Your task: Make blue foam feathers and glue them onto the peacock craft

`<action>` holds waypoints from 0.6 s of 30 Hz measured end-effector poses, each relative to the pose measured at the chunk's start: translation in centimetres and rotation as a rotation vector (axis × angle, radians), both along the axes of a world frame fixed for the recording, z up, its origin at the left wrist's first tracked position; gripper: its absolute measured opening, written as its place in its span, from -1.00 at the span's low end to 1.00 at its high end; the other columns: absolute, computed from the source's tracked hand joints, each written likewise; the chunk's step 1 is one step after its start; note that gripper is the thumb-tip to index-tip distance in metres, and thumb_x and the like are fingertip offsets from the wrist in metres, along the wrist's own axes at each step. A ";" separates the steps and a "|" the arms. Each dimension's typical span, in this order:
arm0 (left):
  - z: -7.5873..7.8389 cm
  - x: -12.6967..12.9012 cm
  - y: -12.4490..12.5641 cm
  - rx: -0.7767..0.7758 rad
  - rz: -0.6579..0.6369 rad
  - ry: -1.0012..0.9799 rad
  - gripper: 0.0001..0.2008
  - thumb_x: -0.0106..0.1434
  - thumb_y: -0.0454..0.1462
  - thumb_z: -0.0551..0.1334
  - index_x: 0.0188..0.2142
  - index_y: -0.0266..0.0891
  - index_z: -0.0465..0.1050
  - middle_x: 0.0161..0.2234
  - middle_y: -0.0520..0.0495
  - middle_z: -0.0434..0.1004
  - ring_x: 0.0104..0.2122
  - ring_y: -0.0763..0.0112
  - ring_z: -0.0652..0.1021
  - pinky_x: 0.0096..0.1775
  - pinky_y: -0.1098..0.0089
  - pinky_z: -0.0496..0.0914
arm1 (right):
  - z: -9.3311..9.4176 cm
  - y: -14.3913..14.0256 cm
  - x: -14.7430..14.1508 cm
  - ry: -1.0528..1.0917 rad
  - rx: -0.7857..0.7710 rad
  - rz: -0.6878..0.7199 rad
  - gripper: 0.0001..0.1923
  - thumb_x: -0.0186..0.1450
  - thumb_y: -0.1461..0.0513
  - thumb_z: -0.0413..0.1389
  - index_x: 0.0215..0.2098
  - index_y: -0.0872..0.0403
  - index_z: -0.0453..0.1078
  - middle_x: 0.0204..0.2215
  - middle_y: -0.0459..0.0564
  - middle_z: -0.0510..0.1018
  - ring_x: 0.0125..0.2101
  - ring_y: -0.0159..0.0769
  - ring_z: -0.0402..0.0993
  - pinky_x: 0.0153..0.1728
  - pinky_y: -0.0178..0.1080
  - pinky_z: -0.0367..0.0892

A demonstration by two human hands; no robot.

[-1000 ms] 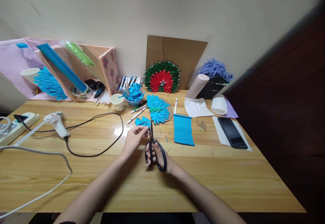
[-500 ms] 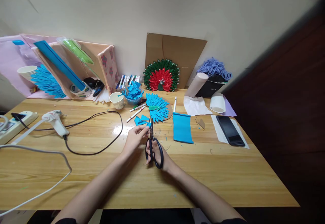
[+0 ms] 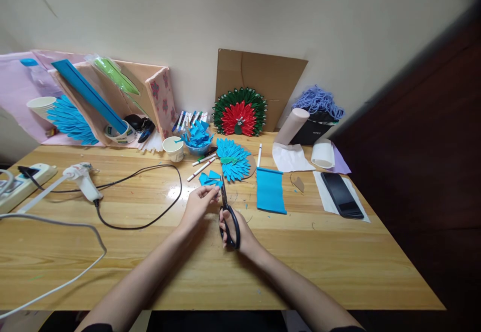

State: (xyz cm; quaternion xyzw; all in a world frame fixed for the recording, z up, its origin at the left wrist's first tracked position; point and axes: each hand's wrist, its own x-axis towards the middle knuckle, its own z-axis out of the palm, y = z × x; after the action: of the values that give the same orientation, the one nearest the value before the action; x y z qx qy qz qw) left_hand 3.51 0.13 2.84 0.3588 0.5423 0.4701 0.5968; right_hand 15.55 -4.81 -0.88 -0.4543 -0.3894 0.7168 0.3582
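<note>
Between thumb and fingers, my left hand (image 3: 201, 204) pinches a small piece of blue crepe paper (image 3: 220, 184). My right hand (image 3: 240, 231) grips black-handled scissors (image 3: 224, 191), their blades closed together and pointing away from me beside the pinched paper. Cut blue pieces (image 3: 209, 177) lie just beyond my left fingers. Past the scissors' tip is a round cardboard piece (image 3: 252, 165) layered with blue paper petals (image 3: 233, 156), a green shape (image 3: 229, 160) on top. To the right a blue crepe paper sheet (image 3: 270, 190) lies flat.
A hot glue gun (image 3: 85, 184) and its looping black cord (image 3: 150, 227) lie left. Behind are a paper cup (image 3: 173, 150), a bowl of blue scraps (image 3: 198, 146), markers (image 3: 202, 169) and a red-green petal peacock (image 3: 239, 114). A phone (image 3: 341, 195) rests at right.
The scissors have gone from partly open to closed, their handles drawn together in my right hand. My left hand stays nearly in place with the blue paper.
</note>
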 end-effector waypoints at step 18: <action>-1.6 -19.4 -7.9 0.130 0.728 0.267 -0.59 -0.14 -0.06 0.36 -0.39 -0.34 0.49 -0.48 -0.11 0.54 -0.49 0.42 0.49 -0.44 0.47 0.36 | 2.7 3.6 4.0 -1.351 0.901 0.211 -0.76 0.17 0.06 0.02 -0.44 0.07 0.32 -0.44 0.11 0.46 -0.34 -0.03 0.39 -0.36 -0.13 0.22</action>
State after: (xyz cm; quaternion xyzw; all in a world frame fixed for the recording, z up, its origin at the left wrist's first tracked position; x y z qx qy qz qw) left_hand -15.86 -7.75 1.21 0.2381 0.6761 0.6335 0.2914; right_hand 19.54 -1.18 1.79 -0.5616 -0.8126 0.0931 0.1252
